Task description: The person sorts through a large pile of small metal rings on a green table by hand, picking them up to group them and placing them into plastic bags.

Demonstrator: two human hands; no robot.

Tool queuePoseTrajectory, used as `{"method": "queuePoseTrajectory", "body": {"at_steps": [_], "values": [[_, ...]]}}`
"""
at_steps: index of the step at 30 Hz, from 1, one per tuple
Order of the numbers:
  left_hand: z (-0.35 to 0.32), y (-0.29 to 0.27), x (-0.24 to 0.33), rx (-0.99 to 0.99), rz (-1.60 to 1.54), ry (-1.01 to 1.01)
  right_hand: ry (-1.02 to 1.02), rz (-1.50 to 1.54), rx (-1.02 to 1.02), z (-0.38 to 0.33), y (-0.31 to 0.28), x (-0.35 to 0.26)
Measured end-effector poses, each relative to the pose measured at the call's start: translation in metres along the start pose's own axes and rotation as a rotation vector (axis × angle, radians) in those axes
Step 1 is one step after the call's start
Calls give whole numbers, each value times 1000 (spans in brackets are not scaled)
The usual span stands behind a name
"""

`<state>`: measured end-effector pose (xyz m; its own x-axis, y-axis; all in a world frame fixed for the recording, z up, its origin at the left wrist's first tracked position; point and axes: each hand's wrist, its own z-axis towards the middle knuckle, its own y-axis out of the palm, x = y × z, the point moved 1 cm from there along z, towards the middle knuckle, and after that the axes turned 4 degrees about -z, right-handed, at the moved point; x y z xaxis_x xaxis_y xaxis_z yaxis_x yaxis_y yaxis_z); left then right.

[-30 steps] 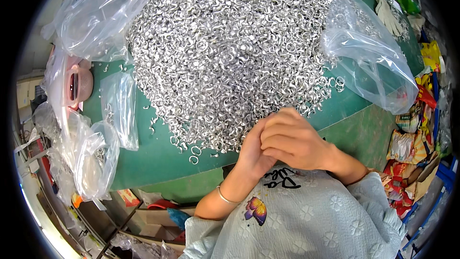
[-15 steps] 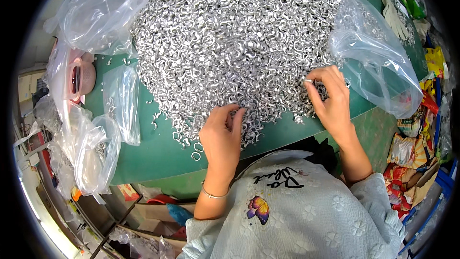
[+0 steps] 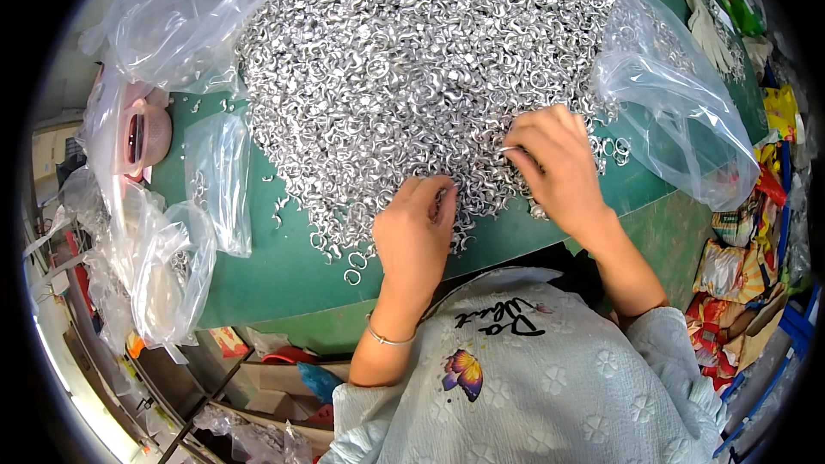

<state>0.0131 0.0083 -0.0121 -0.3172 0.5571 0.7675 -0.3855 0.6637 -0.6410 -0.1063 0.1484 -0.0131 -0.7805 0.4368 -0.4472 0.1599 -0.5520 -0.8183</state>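
Left hand [image 3: 415, 225] rests at the near edge of one heap [image 3: 404, 77] of silvery metal rings and curved pieces, thumb and fingers drawn together; what it holds cannot be told. Right hand [image 3: 556, 167] appears to pinch one metal piece [image 3: 509, 149] at thumb and forefinger. Heap lies ahead of both hands on the bench [image 3: 279, 283]. Pieces are judged light, stiff, slippery, hardly fragile; grip by the rim. Counts: heap pieces, uncountable; loose rings [image 3: 355, 269] just left of the left hand, two; pink container [image 3: 156, 133] farther left, one.
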Motion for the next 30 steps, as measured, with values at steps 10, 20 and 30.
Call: {"method": "queuePoseTrajectory", "body": {"at_steps": [10,20,30], "values": [[7,-18,-29,-409,-1931,-510,145,-69,112,-6,-13,3],[-33,-30,-29,20,-765,-341,-61,43,-235,-22,5,-27],[-44,-24,-30,178,-196,-184,-91,56,-128,-13,33,-44]]}}
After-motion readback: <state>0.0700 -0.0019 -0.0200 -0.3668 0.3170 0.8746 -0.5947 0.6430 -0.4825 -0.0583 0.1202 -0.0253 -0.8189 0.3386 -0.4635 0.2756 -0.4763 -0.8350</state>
